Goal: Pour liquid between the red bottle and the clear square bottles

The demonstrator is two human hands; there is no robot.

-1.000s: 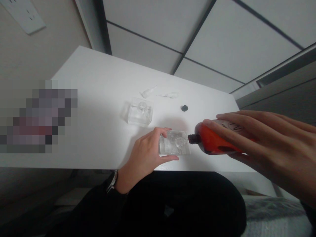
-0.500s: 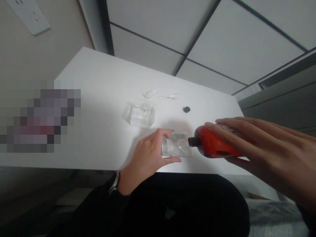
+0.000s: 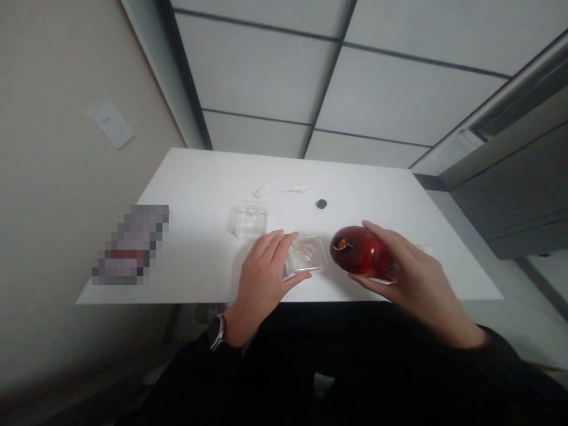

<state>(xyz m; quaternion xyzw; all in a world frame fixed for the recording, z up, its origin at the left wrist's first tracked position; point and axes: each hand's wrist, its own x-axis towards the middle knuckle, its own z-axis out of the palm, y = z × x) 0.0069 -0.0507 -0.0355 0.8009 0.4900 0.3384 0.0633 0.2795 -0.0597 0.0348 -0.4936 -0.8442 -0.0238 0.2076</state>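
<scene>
My left hand [image 3: 261, 269] grips a clear square container [image 3: 309, 253] by its left end, fingers along the far side and thumb along the near side. A round opening shows in the container's top. Just to its right, my right hand [image 3: 415, 275] is wrapped round a bottle of red liquid [image 3: 366, 254]. The bottle's uncapped mouth faces up toward me, apart from the container. Farther back on the left stands a second clear square container [image 3: 252, 220]. A small black cap [image 3: 322, 204] lies beyond the held container.
Two small clear tapered pieces [image 3: 296, 188] lie toward the back of the white table [image 3: 199, 195]. A blurred-out object [image 3: 126, 245] is at the table's left end. Behind the table rises a panelled surface [image 3: 261, 77]; a socket plate [image 3: 112, 125] is on the left wall.
The bottle has turned from lying sideways, mouth toward the container, to more upright with its mouth up. My view has shifted back, showing more of the table. My left hand keeps its grip.
</scene>
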